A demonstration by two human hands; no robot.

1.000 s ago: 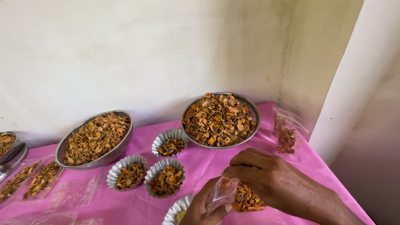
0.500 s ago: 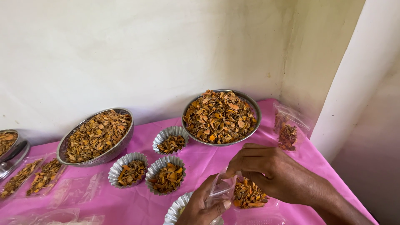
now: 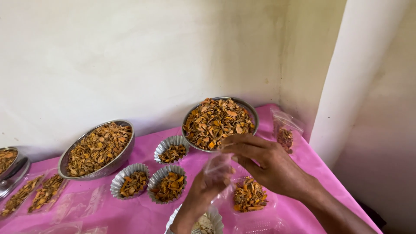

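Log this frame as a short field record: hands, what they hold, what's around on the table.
left hand: left hand pinches the small clear plastic bag from below
right hand: right hand grips the bag's top edge
below hands: pile of orange-brown dried chips on the pink tablecloth
bowls: two round steel bowls of chips, one at the rear, one at left
cups: three fluted foil cups of chips
right edge: filled clear pouch leaning on the wall

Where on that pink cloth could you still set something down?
Bare pink cloth lies between the left metal bowl and the fluted cups. It is crowded around both hands, the clear bag and the far bowl.
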